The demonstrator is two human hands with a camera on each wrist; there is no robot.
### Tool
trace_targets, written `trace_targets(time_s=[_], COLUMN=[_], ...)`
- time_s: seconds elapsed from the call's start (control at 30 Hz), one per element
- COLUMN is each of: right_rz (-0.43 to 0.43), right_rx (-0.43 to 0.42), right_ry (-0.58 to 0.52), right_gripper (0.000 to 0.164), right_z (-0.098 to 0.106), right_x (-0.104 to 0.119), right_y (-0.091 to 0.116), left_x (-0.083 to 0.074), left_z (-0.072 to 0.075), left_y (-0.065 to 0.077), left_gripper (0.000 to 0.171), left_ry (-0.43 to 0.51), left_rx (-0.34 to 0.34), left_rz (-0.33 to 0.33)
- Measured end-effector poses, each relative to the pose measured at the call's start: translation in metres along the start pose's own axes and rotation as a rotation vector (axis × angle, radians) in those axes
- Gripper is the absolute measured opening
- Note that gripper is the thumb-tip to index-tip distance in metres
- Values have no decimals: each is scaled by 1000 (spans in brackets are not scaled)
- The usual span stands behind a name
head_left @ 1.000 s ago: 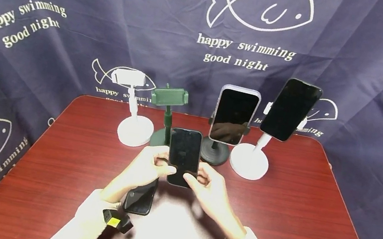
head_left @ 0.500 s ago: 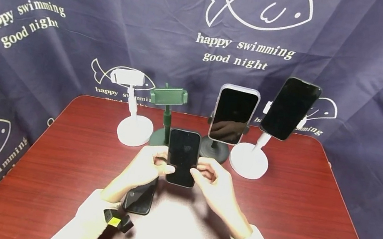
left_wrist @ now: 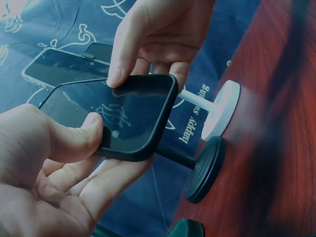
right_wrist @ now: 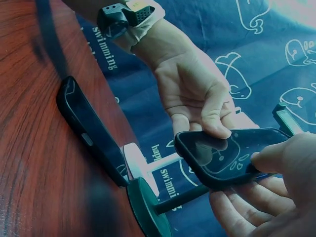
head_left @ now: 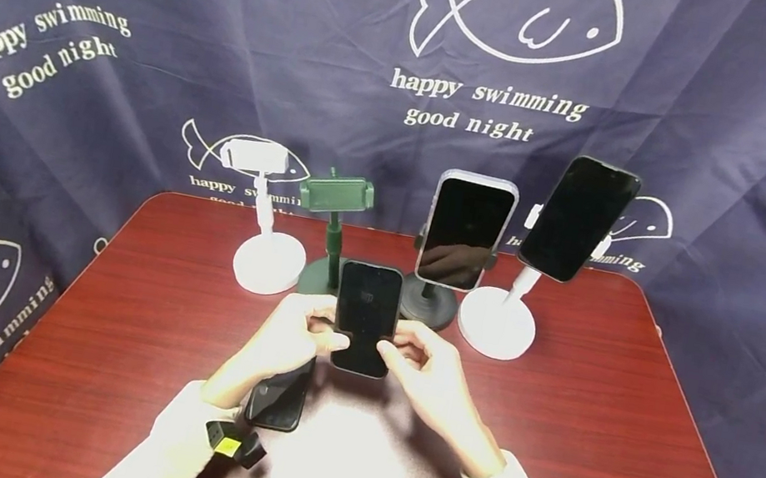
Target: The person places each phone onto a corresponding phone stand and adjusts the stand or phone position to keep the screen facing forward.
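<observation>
A black smartphone (head_left: 367, 312) is held up above the table, screen facing the head camera. My left hand (head_left: 291, 334) grips its left edge, thumb on the front and fingers behind. On the opposite edge, my right hand (head_left: 429, 374) grips it the same way; both thumbs lie over the lower screen in the left wrist view. A second dark phone (head_left: 279, 397) lies on the table beside my left wrist. Just behind the held phone stands a green phone stand (head_left: 338, 196) with a bare clamp, its base partly covered by the phone.
A white stand (head_left: 268, 262) with a bare clamp is at the back left. Behind my right hand, a black stand (head_left: 429, 304) carries a lilac-edged phone (head_left: 468, 232). Further right, another white stand (head_left: 497, 322) bears a tilted black phone (head_left: 580, 219). A dark fish-print cloth (head_left: 297, 22) hangs behind.
My right thumb has shifted from the lower screen toward the phone's right edge, and the right wrist has moved slightly right. Both hands keep holding the phone in nearly the same place.
</observation>
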State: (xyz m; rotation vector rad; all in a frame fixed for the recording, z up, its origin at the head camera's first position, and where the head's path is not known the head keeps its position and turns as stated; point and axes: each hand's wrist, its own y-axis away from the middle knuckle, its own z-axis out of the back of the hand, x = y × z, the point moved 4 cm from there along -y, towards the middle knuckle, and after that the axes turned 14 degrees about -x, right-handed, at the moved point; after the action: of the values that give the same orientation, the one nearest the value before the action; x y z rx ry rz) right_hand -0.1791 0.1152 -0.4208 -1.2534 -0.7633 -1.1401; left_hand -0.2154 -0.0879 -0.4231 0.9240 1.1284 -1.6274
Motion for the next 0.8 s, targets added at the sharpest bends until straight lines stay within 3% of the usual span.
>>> trace_targets(time_s=[0.47,0.8], right_rz=[-4,101], right_rx=[50,-31], right_ry=[14,69], right_gripper=[15,11], right_z=[-2,1], right_x=[4,15], right_y=[3,2], left_x=[-10,-26], left_z=[4,11], left_y=[1,-3], left_gripper=[23,30], left_ry=[2,-56], left_rx=[-18,-47], left_rz=[0,-33])
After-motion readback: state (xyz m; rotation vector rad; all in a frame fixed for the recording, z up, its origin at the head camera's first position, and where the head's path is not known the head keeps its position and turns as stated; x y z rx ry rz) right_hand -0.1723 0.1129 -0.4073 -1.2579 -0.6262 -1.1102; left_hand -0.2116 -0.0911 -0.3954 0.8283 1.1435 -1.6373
